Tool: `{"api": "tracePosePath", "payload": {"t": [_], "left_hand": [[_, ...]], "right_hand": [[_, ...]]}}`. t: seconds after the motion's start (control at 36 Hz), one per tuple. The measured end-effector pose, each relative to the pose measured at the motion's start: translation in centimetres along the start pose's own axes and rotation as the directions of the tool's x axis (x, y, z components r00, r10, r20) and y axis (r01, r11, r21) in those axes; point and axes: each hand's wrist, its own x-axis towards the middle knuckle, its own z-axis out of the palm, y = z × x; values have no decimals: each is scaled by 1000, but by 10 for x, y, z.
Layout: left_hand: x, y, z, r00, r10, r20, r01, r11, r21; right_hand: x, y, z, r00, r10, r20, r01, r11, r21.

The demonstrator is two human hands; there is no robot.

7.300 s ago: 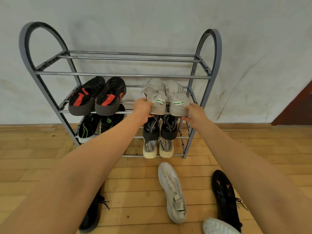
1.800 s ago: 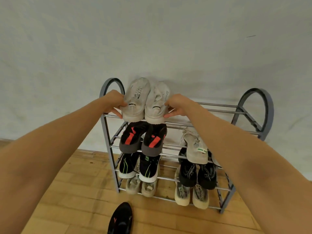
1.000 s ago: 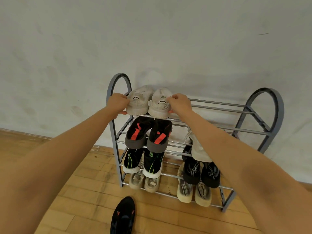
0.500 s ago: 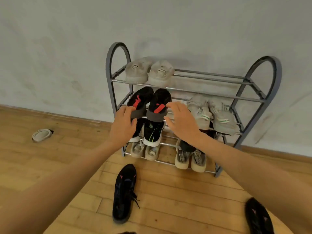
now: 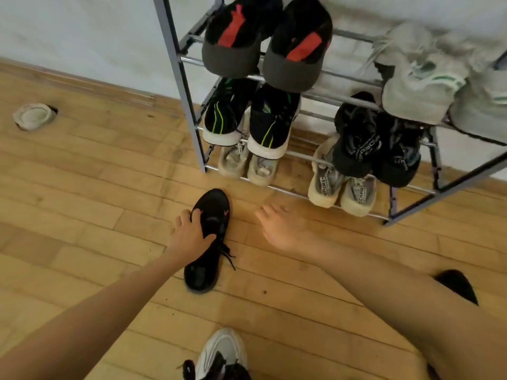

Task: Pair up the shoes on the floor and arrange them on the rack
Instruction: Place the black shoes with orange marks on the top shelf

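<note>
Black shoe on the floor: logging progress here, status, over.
Left hand grips black shoe on floor. Right hand open, empty. Second black shoe partly behind right forearm.

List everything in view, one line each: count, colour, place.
rack: one, grey metal, against the wall
red-marked shoes: pair, black, highest shelf in view, left
green-lined shoes: pair, black, shelf below, left
beige shoes: pair, lowest shelf, left
green-striped shoes: pair, pale grey, upper right
knit shoes: pair, black, middle right
lettered shoes: pair, cream, lowest shelf, right
black shoe: one, floor before rack
second black shoe: one, floor, right, partly hidden
round object: one, whitish, floor, far left
grey shoe: one, bottom edge
left hand: grips black shoe
right hand: open, above floor
</note>
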Motion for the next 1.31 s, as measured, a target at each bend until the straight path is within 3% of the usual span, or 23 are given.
{"api": "tracePosePath", "payload": {"t": [0.08, 0.14, 0.19, 0.25, 0.33, 0.42, 0.56, 0.69, 0.83, 0.97, 1.11, 1.17, 1.31], "left_hand": [[5, -15, 23, 979, -151, 133, 167, 979, -117], [6, -20, 33, 947, -229, 225, 277, 938, -209], [6, -21, 38, 932, -268, 244, 337, 890, -308], [8, -21, 40, 922, -298, 247, 378, 827, -417], [8, -21, 36, 905, -327, 272, 425, 718, -551], [7, -11, 32, 922, -264, 282, 383, 721, -578], [0, 25, 31, 931, -90, 354, 322, 660, -678], [-11, 79, 25, 858, 137, 494, 353, 541, -763], [-22, 148, 22, 802, 288, 523, 289, 579, -762], [-38, 205, 36, 755, 374, 538, 218, 632, -744], [-46, 247, 67, 752, 415, 512, 118, 680, -723], [-51, 262, 85, 753, 434, 496, 73, 693, -717], [-72, 296, 133, 765, 424, 485, 33, 727, -686]], "right_hand": [[28, -16, 26, 986, 121, 111, -143, 966, 213], [45, -29, 41, 959, 192, 208, -260, 889, 377], [58, -41, 53, 912, 278, 303, -404, 739, 539], [69, -51, 60, 846, 368, 385, -530, 512, 676], [76, -59, 64, 774, 414, 480, -596, 216, 774], [72, -55, 64, 735, 404, 544, -618, 70, 783], [42, -19, 47, 705, 478, 525, -637, 102, 764], [-10, 28, 24, 677, 524, 517, -636, 62, 769], [-70, 73, 16, 577, 626, 525, -588, -127, 799], [-129, 109, 19, 543, 683, 488, -518, -184, 835], [-179, 133, 47, 515, 742, 430, -483, -163, 860], [-198, 139, 62, 469, 777, 421, -488, -169, 856], [-236, 151, 96, 306, 817, 488, -449, -328, 831]]}}
